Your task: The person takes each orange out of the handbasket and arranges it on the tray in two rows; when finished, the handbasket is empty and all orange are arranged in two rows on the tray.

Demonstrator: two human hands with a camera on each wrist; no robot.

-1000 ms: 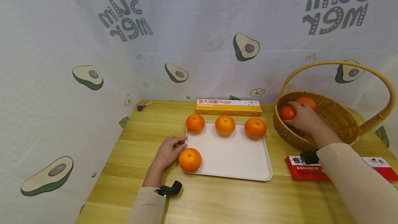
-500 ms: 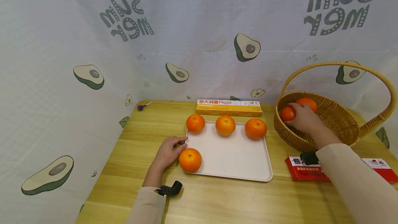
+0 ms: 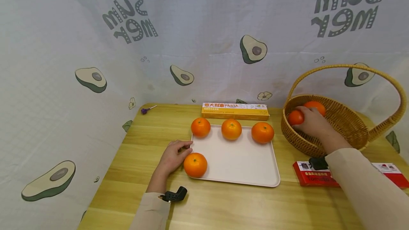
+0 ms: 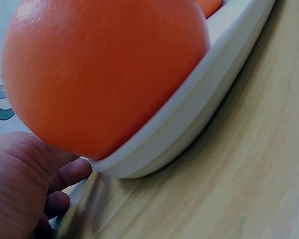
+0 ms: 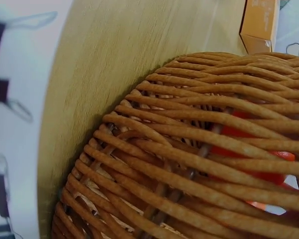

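Inside the wicker basket (image 3: 294, 137) at the right, my right hand (image 3: 311, 121) grips a red tomato (image 3: 295, 117). An orange-red round fruit (image 3: 315, 107) lies behind that hand, partly covered by it. In the right wrist view the basket weave (image 5: 189, 144) hides the hand, and red shows through its gaps. My left hand (image 3: 174, 155) rests at the left rim of the white tray (image 3: 239, 159), fingers loosely bent and fingertips at the rim. Beside it, an orange (image 3: 195, 165) sits on the tray's near left corner; in the left wrist view this orange (image 4: 104, 74) looms large.
Along the tray's far side sit three more oranges, at left (image 3: 200, 127), middle (image 3: 231, 129) and right (image 3: 262, 132). A yellow pasta box (image 3: 235, 111) lies behind them. A red box (image 3: 316, 178) lies under the right forearm. A purple lollipop (image 3: 145, 110) lies at the far left.
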